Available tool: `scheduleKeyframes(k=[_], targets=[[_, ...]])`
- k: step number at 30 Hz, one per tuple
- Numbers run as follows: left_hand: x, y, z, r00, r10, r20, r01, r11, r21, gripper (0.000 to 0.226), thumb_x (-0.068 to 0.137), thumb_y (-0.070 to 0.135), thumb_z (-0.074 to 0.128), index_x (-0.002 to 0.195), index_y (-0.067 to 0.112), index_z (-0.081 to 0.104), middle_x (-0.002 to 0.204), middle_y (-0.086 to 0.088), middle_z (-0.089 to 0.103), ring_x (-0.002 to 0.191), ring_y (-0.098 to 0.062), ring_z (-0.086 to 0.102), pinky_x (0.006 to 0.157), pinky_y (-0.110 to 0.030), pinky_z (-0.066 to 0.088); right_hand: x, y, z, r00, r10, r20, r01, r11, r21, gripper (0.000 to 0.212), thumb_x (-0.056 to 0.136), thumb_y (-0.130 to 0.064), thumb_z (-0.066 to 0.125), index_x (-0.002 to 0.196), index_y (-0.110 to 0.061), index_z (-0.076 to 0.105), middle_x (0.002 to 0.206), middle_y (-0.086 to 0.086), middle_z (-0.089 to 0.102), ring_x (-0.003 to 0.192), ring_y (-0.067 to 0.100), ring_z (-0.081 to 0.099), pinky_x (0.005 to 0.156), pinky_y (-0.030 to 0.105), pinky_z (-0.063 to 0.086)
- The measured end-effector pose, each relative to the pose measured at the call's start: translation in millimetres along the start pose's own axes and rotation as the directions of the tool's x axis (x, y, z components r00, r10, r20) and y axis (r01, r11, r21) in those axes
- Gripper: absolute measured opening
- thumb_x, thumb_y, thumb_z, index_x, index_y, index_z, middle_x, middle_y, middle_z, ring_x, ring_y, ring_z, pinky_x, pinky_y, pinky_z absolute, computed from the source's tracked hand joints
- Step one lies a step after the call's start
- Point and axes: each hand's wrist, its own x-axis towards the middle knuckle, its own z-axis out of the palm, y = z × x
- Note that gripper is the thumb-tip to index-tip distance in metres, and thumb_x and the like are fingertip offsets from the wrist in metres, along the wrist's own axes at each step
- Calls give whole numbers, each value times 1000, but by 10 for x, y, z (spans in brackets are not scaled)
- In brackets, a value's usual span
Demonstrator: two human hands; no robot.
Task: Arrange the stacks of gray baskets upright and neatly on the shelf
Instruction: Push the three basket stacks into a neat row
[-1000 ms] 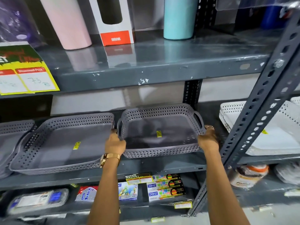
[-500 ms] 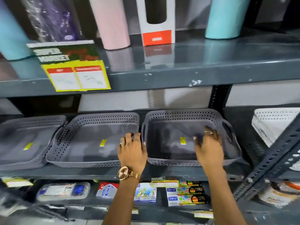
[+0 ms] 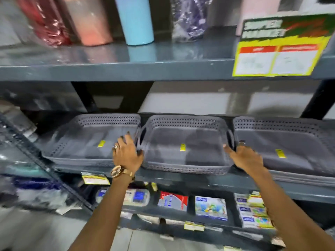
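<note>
Shifted left since 0.5 s ago: left hand [image 3: 126,153] and right hand [image 3: 245,158] now flank middle basket stack [image 3: 184,144], fingers spread, gripping nothing; straightening next, prob.

Gold wristwatch [image 3: 121,172], finger rings, bare forearms

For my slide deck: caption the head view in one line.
Both hands flank the middle gray basket stack on the shelf, left hand and right hand at its handled ends.
</note>
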Motion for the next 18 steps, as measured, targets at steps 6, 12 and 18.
scheduleKeyframes(k=[6, 12, 18], targets=[[221, -206, 62, 981, 146, 126, -131, 984, -123, 46, 91, 32, 52, 130, 12, 43, 110, -22, 66, 100, -43, 61, 79, -48, 52, 38, -68, 97, 999, 28, -32, -28, 1000, 5, 44, 95, -37, 41, 115, 1, 50, 126, 32, 56, 115, 46, 55, 94, 49, 43], [357, -168, 177, 979, 202, 24, -199, 974, -108, 40, 90, 33, 51, 128, 21, 47, 109, -13, 68, 89, -40, 66, 72, -44, 53, 193, -75, 125, 995, 43, -95, -40, 999, 28, 40, 96, -35, 37, 115, -1, 48, 122, 36, 56, 113, 50, 54, 92, 52, 42], [657, 77, 197, 985, 172, 5, -169, 970, -175, 42, 87, 30, 51, 128, 21, 47, 114, -12, 67, 89, -42, 66, 75, -45, 53, 507, -228, -10, 992, 108, -59, -107, 994, 13, 55, 96, -47, 28, 136, -13, 42, 138, 27, 49, 125, 43, 48, 102, 52, 39]])
